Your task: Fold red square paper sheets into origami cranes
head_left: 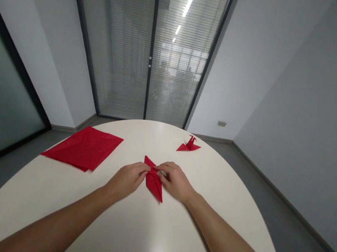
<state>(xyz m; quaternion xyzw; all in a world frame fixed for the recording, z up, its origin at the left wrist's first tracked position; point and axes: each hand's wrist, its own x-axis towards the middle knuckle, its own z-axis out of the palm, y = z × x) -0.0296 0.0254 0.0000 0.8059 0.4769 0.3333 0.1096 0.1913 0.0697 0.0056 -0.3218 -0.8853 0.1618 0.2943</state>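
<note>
A partly folded red origami paper point(154, 186) lies on the white table between my hands, one pointed end facing away and the other toward me. My left hand point(128, 178) pinches its left edge near the middle. From the other side, my right hand point(175, 180) is closed on the paper's right part, thumb and fingertips pressed to it. The fingers cover some of the folds at the centre. Farther off to the right stands a finished red paper crane point(190, 145) with its wings spread.
Several red paper sheets point(85, 147) lie in a loose stack at the table's left edge. The round white table point(119, 237) curves away at both sides. Beyond it are a glass door point(129, 51) with blinds and a grey wall point(319, 103).
</note>
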